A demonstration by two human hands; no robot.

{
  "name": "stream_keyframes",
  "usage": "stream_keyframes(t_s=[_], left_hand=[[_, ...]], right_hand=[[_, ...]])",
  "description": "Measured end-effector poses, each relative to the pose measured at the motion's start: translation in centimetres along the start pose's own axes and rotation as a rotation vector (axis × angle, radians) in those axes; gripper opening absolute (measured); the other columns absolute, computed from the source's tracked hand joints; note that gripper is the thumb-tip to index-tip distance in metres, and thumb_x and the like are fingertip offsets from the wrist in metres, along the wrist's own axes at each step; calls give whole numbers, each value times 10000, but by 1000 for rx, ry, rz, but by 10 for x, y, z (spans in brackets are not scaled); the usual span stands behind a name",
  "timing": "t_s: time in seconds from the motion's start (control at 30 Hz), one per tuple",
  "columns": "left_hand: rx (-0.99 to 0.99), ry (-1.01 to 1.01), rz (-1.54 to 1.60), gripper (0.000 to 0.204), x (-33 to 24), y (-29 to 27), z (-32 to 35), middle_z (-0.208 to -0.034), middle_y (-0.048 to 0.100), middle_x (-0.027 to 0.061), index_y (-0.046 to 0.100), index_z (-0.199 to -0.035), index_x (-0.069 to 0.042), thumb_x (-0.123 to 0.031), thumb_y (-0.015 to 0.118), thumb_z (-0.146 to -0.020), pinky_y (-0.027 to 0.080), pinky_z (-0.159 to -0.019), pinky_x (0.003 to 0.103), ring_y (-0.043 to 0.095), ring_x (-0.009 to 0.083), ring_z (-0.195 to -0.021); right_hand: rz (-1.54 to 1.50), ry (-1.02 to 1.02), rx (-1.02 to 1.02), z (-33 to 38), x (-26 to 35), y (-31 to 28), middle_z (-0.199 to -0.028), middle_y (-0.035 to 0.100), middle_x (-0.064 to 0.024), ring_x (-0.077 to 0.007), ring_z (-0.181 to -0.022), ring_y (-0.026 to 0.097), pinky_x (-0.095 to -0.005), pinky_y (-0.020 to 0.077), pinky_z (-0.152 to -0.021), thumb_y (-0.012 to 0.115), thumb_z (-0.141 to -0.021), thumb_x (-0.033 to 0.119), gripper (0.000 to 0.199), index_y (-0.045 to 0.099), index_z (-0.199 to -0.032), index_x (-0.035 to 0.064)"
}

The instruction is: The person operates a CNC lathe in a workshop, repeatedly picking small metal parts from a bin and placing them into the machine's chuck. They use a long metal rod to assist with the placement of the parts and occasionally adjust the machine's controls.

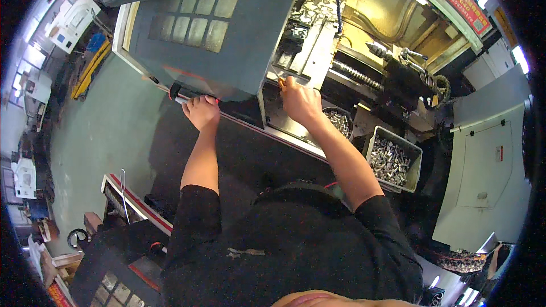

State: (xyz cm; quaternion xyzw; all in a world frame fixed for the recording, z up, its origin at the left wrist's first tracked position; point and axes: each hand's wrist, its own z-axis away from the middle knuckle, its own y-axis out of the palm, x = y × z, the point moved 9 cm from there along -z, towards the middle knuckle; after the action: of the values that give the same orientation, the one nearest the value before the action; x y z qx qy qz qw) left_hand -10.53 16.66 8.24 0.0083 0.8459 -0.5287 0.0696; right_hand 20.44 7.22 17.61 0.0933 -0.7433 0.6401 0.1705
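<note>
Two hands in my head view, both occupied. Left hand [203,112]: fingers curled over the door handle [181,100], a grey-and-black bar low on the dark machine door [244,62]; how hard it presses, I cannot tell. Right hand [302,101]: closed on a slim orange-yellow tool [281,82], just beside the door's near edge, in front of the lit machine interior [372,14]. Knuckles hide most of the tool; I cannot tell its kind.

Handling, my estimate: tool light and stiff, best held by its coloured part, slippery if oily. Door probably heavy and rigid; I would take hold at the bar's middle and keep the force along the door's face.

Surroundings: wet-looking metal slide [317,51] beyond the right hand; small metal parts [388,162] in a rectangular tray [417,164] to its right, more in a round container [351,118] between.
</note>
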Motion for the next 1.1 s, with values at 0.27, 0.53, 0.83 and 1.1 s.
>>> stream_keyframes(t_s=[0.27,0.53,0.83,1.1], left_hand=[[-97,39,19,413,-16,-3,21,-1058,727,110,755,-935,-86,-329,422,-965,287,-1157,539,578,301,-1183],[-227,98,53,349,-47,-14,54,-893,715,85,743,-813,-83,-298,491,-924,343,-1105,562,619,299,-1000],[-162,154,49,337,-82,-23,85,-907,720,116,738,-829,-52,-296,510,-878,327,-1127,545,613,332,-1006],[-187,274,99,291,-105,-27,109,-892,714,124,709,-805,-52,-275,543,-892,365,-1095,530,622,339,-950]], right_hand=[[-66,-8,-76,53,-20,-38,-820,712,-170,-367,-725,714,-498,561,-633,580,-973,278,218,546,-1061,82],[-208,327,-238,160,-150,-22,-907,713,-165,-410,-788,693,-518,527,-647,617,-970,338,346,513,-1260,179],[-288,355,-399,172,-181,-54,-848,704,-166,-405,-784,690,-479,526,-644,655,-962,339,343,535,-1239,178],[-319,386,-378,190,-198,-62,-841,712,-160,-396,-767,697,-477,535,-634,658,-959,345,305,564,-1202,185]])
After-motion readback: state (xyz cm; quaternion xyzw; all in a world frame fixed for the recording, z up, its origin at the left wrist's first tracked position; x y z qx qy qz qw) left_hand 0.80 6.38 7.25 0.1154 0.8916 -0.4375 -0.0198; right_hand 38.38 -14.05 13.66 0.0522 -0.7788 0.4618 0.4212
